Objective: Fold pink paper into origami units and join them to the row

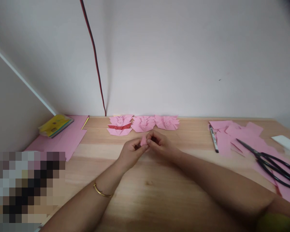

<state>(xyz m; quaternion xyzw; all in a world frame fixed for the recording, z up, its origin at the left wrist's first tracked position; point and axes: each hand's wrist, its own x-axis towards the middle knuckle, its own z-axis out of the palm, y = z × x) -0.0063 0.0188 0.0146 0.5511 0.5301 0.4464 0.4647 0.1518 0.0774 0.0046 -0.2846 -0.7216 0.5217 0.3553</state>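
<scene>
Between my hands, over the middle of the wooden table, is a small piece of pink paper (pixel 143 140), mostly hidden by the fingers. My left hand (pixel 131 151) pinches it from the left, a gold bangle (pixel 101 193) on that wrist. From the other side my right hand (pixel 160 144) grips it too, thumb and curled fingertips meeting the left thumb. Just beyond, along the wall, lie folded pink paper pieces in groups: a left group (pixel 120 131) with one red piece (pixel 127 126) in it, a middle group (pixel 143 124) and a right group (pixel 166 123).
Black-handled scissors (pixel 268 161) rest on pink paper scraps (pixel 246 132) at the right, beside a marker (pixel 214 140) and a white object (pixel 286 145). A yellow packet (pixel 55 125) sits on pink sheets (pixel 73 141) at the left. A red-black cable (pixel 94 51) hangs down the wall.
</scene>
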